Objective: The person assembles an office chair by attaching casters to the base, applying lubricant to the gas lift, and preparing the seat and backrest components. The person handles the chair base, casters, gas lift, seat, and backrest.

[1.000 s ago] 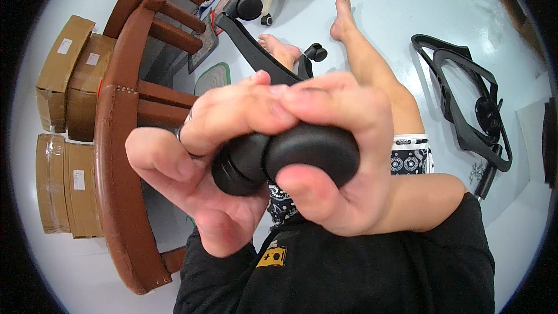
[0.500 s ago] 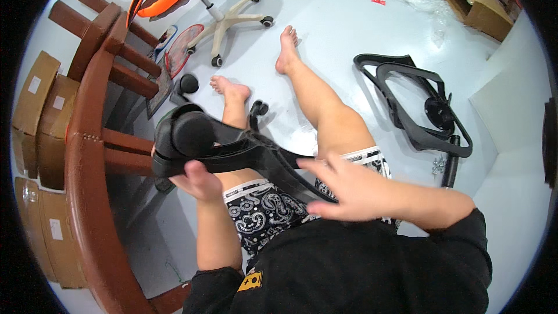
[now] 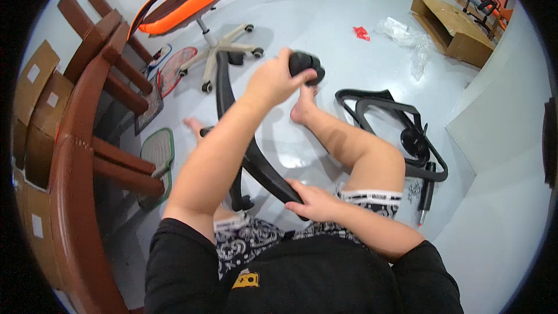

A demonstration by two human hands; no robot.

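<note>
Black plastic caster wheel (image 3: 306, 65) is clasped in our left hand (image 3: 272, 81); our right hand (image 3: 314, 200) grips the curved black chair-base leg (image 3: 250, 151).

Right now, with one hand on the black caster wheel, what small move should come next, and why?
Probably bring the black caster wheel in the left hand toward a leg tip of the black chair base, which the right hand steadies; the wheel looks unattached.

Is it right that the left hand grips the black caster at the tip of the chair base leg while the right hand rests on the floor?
Not quite. In the head view the right hand grips the near end of the black chair base leg, not the floor. The left hand does grip the caster.
</note>
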